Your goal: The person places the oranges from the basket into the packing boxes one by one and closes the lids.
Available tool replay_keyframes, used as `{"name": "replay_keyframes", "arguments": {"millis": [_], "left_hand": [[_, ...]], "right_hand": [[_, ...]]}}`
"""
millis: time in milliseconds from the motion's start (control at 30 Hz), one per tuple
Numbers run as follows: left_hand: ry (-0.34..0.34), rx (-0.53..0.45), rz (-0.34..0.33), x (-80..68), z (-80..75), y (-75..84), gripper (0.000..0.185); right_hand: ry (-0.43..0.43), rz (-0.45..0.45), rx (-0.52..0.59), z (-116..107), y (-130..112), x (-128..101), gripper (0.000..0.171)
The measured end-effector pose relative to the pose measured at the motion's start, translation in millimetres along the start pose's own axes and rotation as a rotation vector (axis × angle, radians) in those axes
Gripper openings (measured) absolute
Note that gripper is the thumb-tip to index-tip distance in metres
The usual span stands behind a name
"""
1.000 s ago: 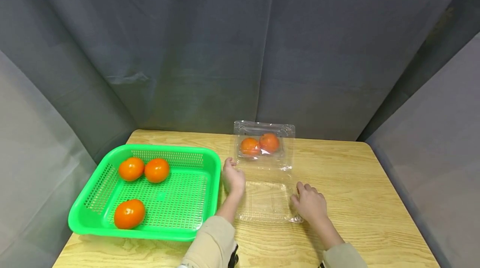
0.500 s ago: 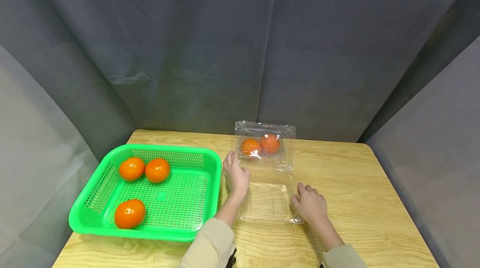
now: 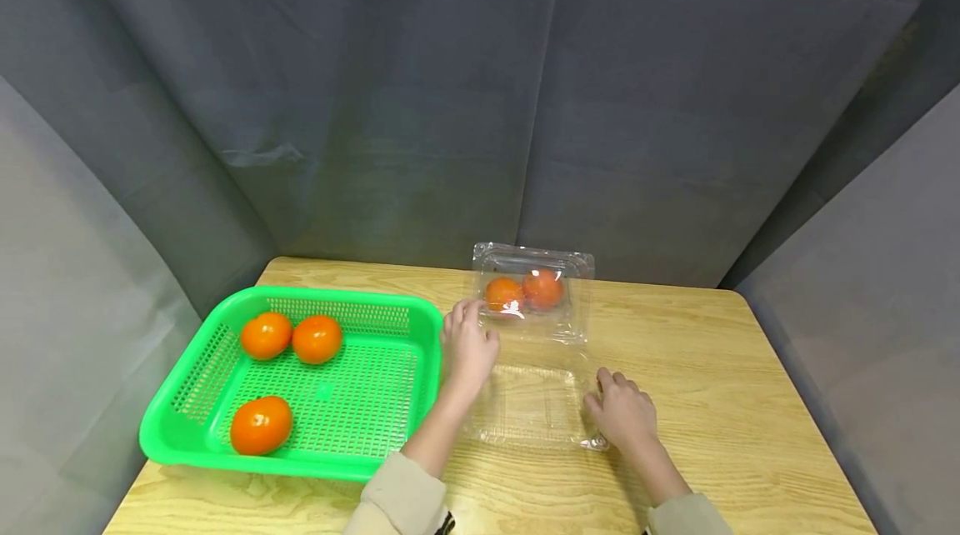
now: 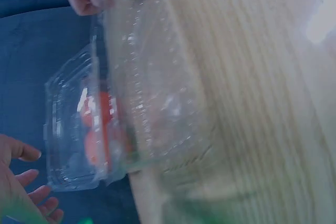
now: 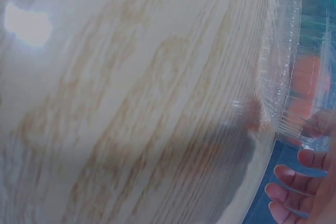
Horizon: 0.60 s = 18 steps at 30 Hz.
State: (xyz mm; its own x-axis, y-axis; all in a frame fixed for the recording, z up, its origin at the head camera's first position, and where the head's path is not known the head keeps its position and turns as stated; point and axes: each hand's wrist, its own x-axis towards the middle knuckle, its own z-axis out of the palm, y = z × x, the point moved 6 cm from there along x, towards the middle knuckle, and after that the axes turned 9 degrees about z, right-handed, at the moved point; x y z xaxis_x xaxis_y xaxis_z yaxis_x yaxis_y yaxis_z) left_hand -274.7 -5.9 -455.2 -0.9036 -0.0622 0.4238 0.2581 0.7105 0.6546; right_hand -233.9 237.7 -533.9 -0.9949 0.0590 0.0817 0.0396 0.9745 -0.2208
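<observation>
A clear plastic clamshell box [image 3: 536,402] lies open on the table. Two shiny orange fruits [image 3: 543,289] show at its raised far part [image 3: 577,302]; whether they lie inside or behind that plastic, I cannot tell. My left hand [image 3: 468,349] is at the box's left side, fingers loosely extended near the far part; in the left wrist view the left fingers [image 4: 37,195] are spread beside it, holding nothing. At the box's near right edge is my right hand [image 3: 624,414]. Its thumb overlaps the plastic in the right wrist view, while the right fingers [image 5: 296,179] stand apart, relaxed.
Left of the box stands a green perforated basket [image 3: 431,368] holding several orange fruits, among them one at the front [image 3: 261,425]. Bare wooden table [image 3: 712,385] extends to the right. Grey cloth [image 3: 390,102] hangs behind and on both sides.
My left hand has moved forward along the box's left side, its fingers reaching further toward the far part. The right hand has stayed at the right edge. Basket and fruits keep their places.
</observation>
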Motion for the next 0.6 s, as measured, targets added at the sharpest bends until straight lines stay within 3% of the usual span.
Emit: {"name": "replay_keyframes", "arguments": {"millis": [167, 267, 600], "left_hand": [[-0.105, 0.076, 0.014, -4.3, -15.1, -1.6, 0.045], [-0.132, 0.112, 0.014, -7.6, -25.9, -4.7, 0.045], [-0.124, 0.221, 0.029, -14.1, -64.4, -27.7, 0.045]], "right_hand": [[-0.007, 0.006, 0.010, 1, 1, 0, 0.025], [-0.011, 0.007, 0.016, 2, 1, 0, 0.024], [-0.009, 0.000, 0.023, 1, 0, -1, 0.025]]}}
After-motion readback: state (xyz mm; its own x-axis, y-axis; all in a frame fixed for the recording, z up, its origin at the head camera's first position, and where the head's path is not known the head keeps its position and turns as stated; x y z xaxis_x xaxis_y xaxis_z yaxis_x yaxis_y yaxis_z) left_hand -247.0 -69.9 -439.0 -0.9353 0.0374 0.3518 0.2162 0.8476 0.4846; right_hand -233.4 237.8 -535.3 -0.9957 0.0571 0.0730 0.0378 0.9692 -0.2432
